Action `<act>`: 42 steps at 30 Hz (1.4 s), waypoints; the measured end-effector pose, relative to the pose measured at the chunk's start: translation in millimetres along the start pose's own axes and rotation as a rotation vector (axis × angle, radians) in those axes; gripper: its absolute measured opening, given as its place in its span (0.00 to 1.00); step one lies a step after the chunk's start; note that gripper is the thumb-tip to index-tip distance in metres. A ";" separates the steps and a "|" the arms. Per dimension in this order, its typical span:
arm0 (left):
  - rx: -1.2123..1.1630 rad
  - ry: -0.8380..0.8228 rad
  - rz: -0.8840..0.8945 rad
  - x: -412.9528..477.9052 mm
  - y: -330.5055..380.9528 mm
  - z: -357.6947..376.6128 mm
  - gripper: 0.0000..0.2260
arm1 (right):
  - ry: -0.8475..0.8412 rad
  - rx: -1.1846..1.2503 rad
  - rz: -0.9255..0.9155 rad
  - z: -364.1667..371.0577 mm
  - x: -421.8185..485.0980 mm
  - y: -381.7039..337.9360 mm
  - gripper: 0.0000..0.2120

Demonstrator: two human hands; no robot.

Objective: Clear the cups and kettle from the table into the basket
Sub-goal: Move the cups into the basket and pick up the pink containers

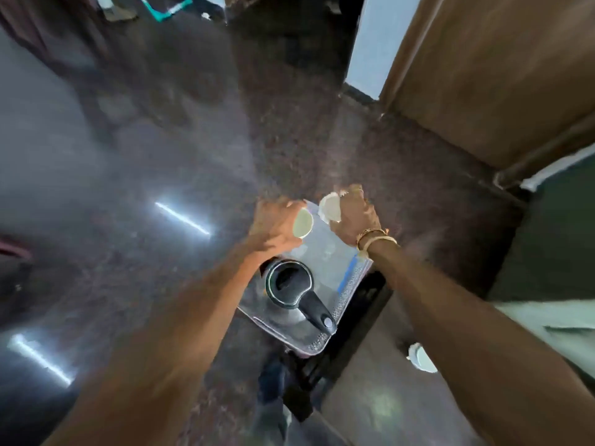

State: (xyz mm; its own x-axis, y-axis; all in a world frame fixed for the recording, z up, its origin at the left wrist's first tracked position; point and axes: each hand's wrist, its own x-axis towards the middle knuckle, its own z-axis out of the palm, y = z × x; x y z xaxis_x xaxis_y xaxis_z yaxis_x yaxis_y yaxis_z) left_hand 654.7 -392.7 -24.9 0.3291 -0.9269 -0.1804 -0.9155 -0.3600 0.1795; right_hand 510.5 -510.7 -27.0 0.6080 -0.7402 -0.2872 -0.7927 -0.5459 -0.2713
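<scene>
From the head camera, looking down, both bare arms reach forward and the two hands sit close together, each with a cup in it. The left hand (273, 225) has its fingers curled round a pale cup (302, 224), which lies tilted with its mouth turned toward the camera and the right hand. The right hand (354, 214) is closed round a white cup (330, 208) that sticks out on its inner side, toward the left hand. The two cups are just beside each other but apart. Gold bangles (375, 237) ring the right wrist.

Directly beneath both hands, and running back under the wrists toward the person, is a clear plastic basket (351, 284) with a perforated wall and a blue strip on the side under the right wrist. Both cups hang above its far end. Whether either one touches the basket is lost in motion blur.

A black kettle (288, 281) stands upright inside the basket, below the left wrist. Its round lid faces up and its handle (317, 312) points back toward the person.

Under the right forearm lies a grey worktop (370, 397). On it a small white round thing (420, 358) is partly hidden by the arm, and I cannot tell what it is. Beyond the hands spreads a dark speckled floor (193, 140), and a brown wooden panel (483, 75) stands off past the right hand.
</scene>
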 end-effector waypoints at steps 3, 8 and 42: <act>-0.035 -0.009 -0.001 10.5 -17.9 23.4 0.31 | -0.069 -0.015 -0.009 29.5 19.4 -3.5 0.30; 0.003 -0.068 0.020 23.1 -36.9 57.5 0.29 | -0.206 -0.077 -0.044 70.4 42.3 -6.2 0.28; 0.065 -0.249 0.350 54.8 -42.3 108.5 0.27 | -0.172 -0.241 -0.284 126.9 94.5 3.5 0.36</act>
State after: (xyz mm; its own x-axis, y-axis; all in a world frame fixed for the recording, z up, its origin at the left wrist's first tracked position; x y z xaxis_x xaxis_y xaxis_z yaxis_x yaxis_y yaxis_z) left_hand 686.3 -416.8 -147.3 -0.0623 -0.9353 -0.3484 -0.9772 -0.0139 0.2119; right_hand 570.8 -532.7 -171.6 0.7867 -0.4814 -0.3865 -0.5673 -0.8106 -0.1449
